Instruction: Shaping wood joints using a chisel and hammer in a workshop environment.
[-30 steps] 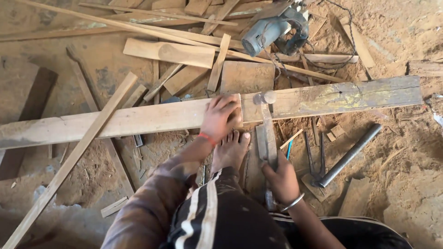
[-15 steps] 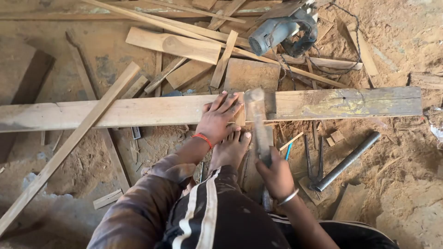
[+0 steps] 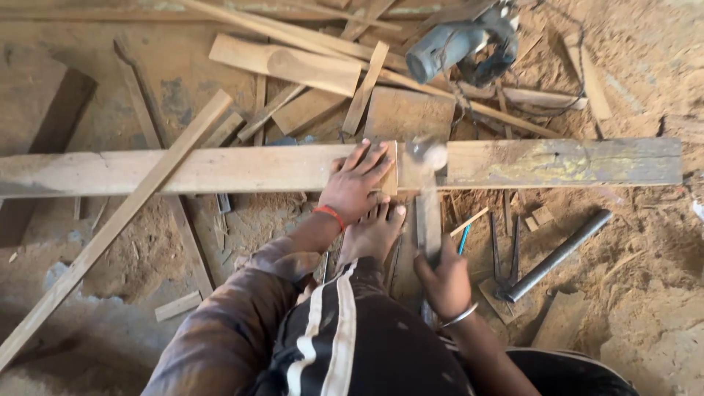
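Head view: right hand (image 3: 444, 282) grips a hammer (image 3: 427, 198), seemingly mid-swing; left hand (image 3: 356, 183) presses flat on plank (image 3: 220, 169).

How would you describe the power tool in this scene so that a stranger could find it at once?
Start from the long plank lying across the sawdust floor, under the left hand. Look beyond it, to the upper right of the scrap-wood pile. There lies the power tool: grey-blue, rounded, corded, the only machine among bare timber.

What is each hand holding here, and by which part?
Right hand grips a hammer low on its wooden handle. Left hand grips nothing; it presses flat on the long plank.
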